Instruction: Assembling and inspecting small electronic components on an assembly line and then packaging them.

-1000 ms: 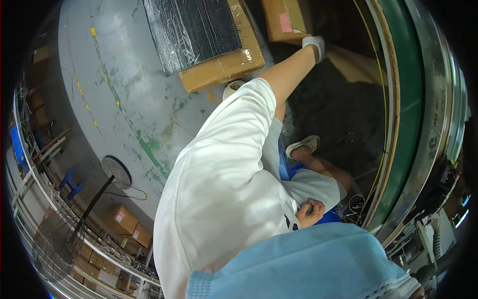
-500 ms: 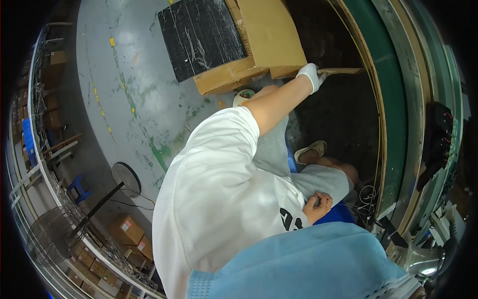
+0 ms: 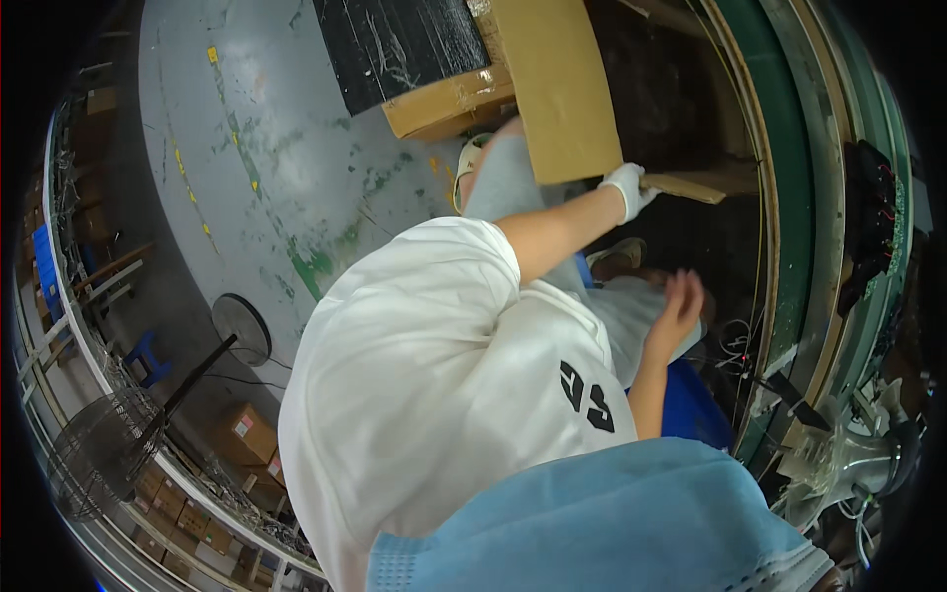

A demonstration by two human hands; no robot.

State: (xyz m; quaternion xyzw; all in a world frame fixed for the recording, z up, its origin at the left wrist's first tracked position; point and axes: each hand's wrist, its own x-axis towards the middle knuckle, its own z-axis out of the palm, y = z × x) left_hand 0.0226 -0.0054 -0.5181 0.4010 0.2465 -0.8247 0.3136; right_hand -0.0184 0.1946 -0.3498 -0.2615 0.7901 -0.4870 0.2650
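My left hand [image 3: 631, 191], in a white glove, grips the near edge of an open cardboard box [image 3: 567, 99] where a flap [image 3: 688, 187] sticks out to the right. The fingers are wrapped round the cardboard; the fingertips are partly hidden. A dark gap lies between the box's tall tan side and the bench edge. My bare right hand [image 3: 679, 308] is raised over my right knee, its fingers stretched out and slightly blurred. Nothing shows in it.
A carton [image 3: 449, 104] topped with a black sheet [image 3: 404, 44] stands on the grey floor ahead. At the right runs a green-edged bench [image 3: 789, 197]. A floor fan [image 3: 104, 459] and shelves with several cartons are on the left. A blue seat [image 3: 691, 409] is under me.
My left hand has drawn the cardboard box nearer to my body. My right hand has lifted from my lap, moved forward, and its curled fingers have straightened.
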